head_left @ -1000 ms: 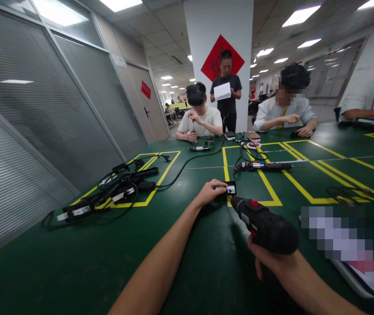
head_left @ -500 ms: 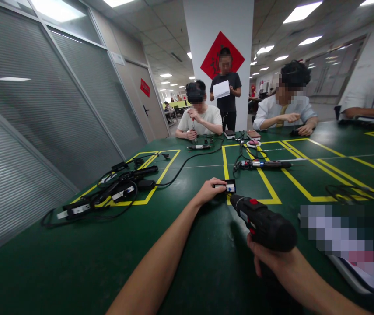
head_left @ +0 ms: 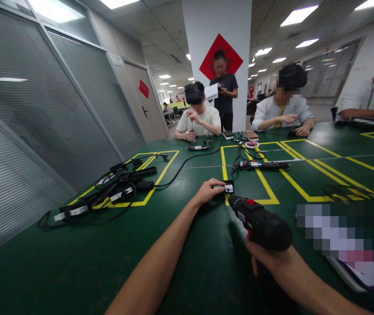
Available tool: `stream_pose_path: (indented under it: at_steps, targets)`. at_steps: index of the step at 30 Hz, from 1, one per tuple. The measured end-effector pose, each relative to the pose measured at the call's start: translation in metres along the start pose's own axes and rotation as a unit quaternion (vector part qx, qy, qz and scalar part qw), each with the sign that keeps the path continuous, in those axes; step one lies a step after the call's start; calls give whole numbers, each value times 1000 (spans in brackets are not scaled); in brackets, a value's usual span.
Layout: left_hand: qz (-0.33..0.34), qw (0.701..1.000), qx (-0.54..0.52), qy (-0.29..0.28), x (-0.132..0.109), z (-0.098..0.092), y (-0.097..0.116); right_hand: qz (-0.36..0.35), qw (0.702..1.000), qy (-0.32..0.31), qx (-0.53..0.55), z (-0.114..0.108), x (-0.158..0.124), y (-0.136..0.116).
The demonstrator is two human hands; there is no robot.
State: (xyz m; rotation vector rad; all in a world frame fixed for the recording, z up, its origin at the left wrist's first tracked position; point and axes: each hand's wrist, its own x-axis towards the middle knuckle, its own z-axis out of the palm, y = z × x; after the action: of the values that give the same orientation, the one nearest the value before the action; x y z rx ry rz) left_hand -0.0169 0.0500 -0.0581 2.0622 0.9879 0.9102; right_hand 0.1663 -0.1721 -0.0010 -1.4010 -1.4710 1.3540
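My right hand (head_left: 265, 256) is wrapped round the grip of a black cordless drill (head_left: 259, 221) with a red switch on top. The drill's chuck points forward and left, close to a small black box (head_left: 228, 187) with white and blue contents. Fingers of my left hand (head_left: 208, 191) rest on the left side of that box, pressing or gripping it on the green table. Any bit in the chuck is too small to make out, and I cannot tell whether it touches the box.
Black power tools with cables (head_left: 108, 188) lie at the left. Ahead is a pen-like electric screwdriver (head_left: 262, 165). A blurred-out flat object (head_left: 347, 249) lies at the right. Yellow tape (head_left: 272, 192) marks the green table (head_left: 85, 262). Other people sit or stand across it.
The view has shifted slightly. Both hands, the drill and the box keep about the same arrangement. The standing person across the table has moved the white papers to one side.
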Motion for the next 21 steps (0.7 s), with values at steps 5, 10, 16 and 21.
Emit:
stream_pose_path:
  at_steps: [5, 10, 16, 21]
  targets:
    - [4, 1000, -6, 2, 1, 0, -2, 1, 1000, -4, -6, 0, 0, -2]
    - [1, 1000, -5, 3, 1, 0, -2, 5, 1000, -5, -1, -1, -2, -8]
    - [1, 1000, -8, -1, 0, 0, -1, 16, 1000, -9, -3, -1, -4, -9]
    - [-5, 1000, 6, 4, 1, 1, -2, 8, 1000, -7, 7, 0, -1, -6]
